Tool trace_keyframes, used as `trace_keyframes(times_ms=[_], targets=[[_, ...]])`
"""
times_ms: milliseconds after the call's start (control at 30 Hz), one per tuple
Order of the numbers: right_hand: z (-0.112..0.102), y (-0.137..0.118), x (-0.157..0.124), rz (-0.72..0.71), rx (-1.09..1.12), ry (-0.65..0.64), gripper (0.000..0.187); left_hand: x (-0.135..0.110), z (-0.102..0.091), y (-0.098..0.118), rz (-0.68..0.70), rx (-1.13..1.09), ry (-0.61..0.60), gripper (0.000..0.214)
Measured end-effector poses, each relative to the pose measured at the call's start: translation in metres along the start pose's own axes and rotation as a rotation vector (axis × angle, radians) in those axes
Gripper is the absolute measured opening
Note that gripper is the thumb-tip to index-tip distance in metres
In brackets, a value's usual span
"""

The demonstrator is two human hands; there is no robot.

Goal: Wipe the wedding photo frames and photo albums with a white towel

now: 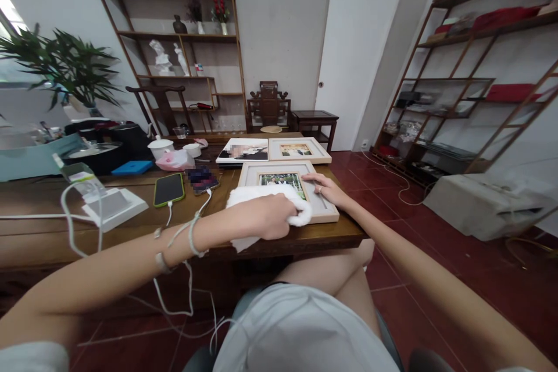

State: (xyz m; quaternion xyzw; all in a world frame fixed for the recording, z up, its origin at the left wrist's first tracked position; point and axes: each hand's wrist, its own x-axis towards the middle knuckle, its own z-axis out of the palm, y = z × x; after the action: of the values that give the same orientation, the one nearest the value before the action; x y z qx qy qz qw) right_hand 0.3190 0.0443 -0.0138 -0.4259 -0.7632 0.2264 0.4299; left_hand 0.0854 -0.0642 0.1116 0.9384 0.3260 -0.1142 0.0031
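A picture frame (325, 207) with a pale wood border and a wide white mat lies flat at the table's front edge. My left hand (274, 216) is closed around a white cloth (244, 196), which spreads over the frame's lower left part and hangs past its near edge. Part of the photo (293, 182) inside shows above the cloth. On the frame's right side rests my right hand (328, 190), fingers stretched out and a ring on one of them. Behind lie a second framed picture (323, 154) and a white-edged photo panel (223, 154), side by side.
Left of the frame are a dark phone (201, 180), a green-cased phone (169, 190) with a cable, a pink plastic bag (175, 160) and a white stand (114, 209). White cables hang beneath the dark wooden table (143, 186). A chair (268, 106) stands behind.
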Motion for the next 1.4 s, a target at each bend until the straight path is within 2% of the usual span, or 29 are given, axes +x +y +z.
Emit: trace_keyframes(times_ms=[100,200,300,400,633,767,867,1000,1100,1167,1267,1400], targets=[[0.001,0.001,0.0,-0.008,0.013,0.013,0.052,0.024,0.005,0.007,0.052,-0.028,0.075,0.025],[0.002,0.002,0.0,0.027,0.016,0.042,0.047,0.042,0.011,0.014,0.017,0.02,0.115,0.029],[0.002,0.001,0.0,0.039,0.014,0.042,0.049,0.042,0.012,0.017,-0.041,0.064,0.078,0.03],[0.001,-0.001,-0.001,0.021,0.014,0.011,0.053,0.031,0.011,0.011,-0.097,0.103,0.046,0.03],[0.001,-0.004,-0.001,0.039,0.001,0.011,0.054,-0.003,0.009,-0.026,-0.24,0.153,-0.021,0.027],[0.001,-0.004,-0.001,0.043,0.006,0.011,0.053,-0.009,0.009,-0.042,-0.265,0.135,-0.074,0.027],[0.0,-0.004,-0.001,0.044,0.008,0.009,0.053,0.003,0.016,-0.056,-0.322,0.162,-0.012,0.033],[-0.001,-0.005,-0.001,0.041,0.01,-0.002,0.052,0.033,0.031,-0.094,-0.426,0.268,0.197,0.043],[-0.001,-0.005,-0.001,0.048,0.006,-0.007,0.052,0.053,0.039,-0.123,-0.398,0.275,0.306,0.045],[-0.001,-0.005,-0.001,0.05,0.007,-0.009,0.053,0.061,0.041,-0.132,-0.341,0.252,0.314,0.045],[-0.001,-0.004,-0.001,0.051,0.009,-0.004,0.054,0.06,0.042,-0.123,-0.269,0.238,0.243,0.044],[0.0,-0.003,-0.002,0.035,0.0,0.005,0.053,0.035,0.038,-0.077,-0.204,0.156,0.112,0.037]])
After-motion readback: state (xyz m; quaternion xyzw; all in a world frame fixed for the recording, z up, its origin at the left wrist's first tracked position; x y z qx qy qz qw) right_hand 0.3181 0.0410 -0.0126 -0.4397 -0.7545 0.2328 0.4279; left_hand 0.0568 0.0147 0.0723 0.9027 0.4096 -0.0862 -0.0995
